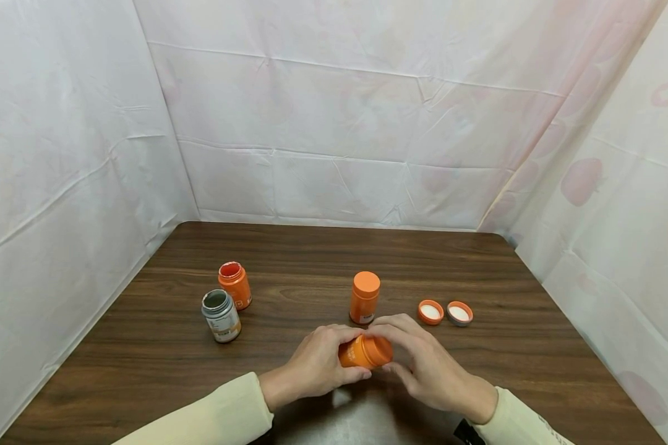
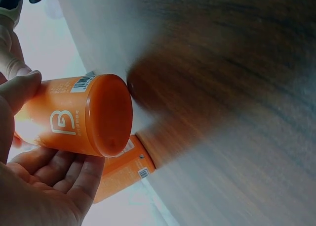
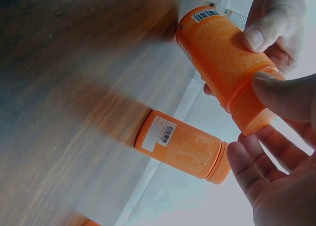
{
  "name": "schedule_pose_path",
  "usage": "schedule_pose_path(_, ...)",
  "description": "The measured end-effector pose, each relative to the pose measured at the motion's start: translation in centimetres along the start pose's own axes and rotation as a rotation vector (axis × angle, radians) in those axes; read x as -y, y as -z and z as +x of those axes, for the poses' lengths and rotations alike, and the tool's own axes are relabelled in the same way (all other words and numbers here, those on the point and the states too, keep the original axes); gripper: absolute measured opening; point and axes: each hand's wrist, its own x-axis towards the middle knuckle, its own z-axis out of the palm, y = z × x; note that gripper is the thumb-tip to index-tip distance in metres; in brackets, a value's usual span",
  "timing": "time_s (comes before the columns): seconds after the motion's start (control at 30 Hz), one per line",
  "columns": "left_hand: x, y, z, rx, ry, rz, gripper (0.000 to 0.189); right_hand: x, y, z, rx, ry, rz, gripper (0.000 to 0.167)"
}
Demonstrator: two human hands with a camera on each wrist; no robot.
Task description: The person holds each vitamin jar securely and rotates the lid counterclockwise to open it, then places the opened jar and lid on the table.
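My left hand (image 1: 323, 358) grips an orange bottle (image 1: 353, 352) around its body, thumb on the near side. The bottle lies tilted over the table, with its orange cap (image 1: 380, 350) turned toward my right hand (image 1: 420, 358). The right thumb and forefinger pinch that cap from its two sides, while the other fingers (image 3: 269, 152) spread loosely past its end. In the left wrist view, the base of the bottle (image 2: 111, 114) faces the camera. Just beyond my hands, a second orange bottle (image 1: 364, 300) stands upright with its cap on.
At the left, an uncapped orange bottle (image 1: 236, 289) stands behind an uncapped grey bottle (image 1: 222, 318). Two loose caps, an orange cap (image 1: 431, 312) and an orange-and-grey cap (image 1: 459, 314), lie inside up at the right. White sheeting (image 1: 334, 123) surrounds the brown wooden table (image 1: 295, 247).
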Motion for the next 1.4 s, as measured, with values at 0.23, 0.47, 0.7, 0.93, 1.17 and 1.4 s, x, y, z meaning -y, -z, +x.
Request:
schedule_pose_path(0.23, 0.03, -0.02, 0.05, 0.006, 0.003, -0.007, 0.050, -0.11, -0.06, 0.11, -0.008, 0.039, 0.023, 0.081)
schedule_pose_path(0.47, 0.14, -0.10, 0.01, -0.002, -0.002, -0.020, 0.048, -0.10, 0.08, 0.09, 0.010, 0.018, 0.019, 0.082)
schedule_pose_path(0.7, 0.24, -0.17, -0.01, -0.010, -0.010, -0.053, 0.046, 0.01, 0.22, -0.04, 0.003, -0.025, 0.033, 0.082)
schedule_pose_path(0.93, 0.21, -0.14, 0.00, -0.017, -0.013, -0.053, 0.044, 0.19, 0.06, -0.06, -0.064, -0.141, 0.026, 0.064)
schedule_pose_path(1.17, 0.21, -0.13, -0.06, -0.007, 0.009, -0.088, 0.044, 0.22, -0.21, -0.10, -0.095, -0.289, -0.034, 0.046)
schedule_pose_path(1.4, 0.23, -0.21, -0.06, -0.016, 0.002, -0.090, 0.044, 0.18, -0.49, -0.03, -0.059, -0.399, -0.022, 0.036)
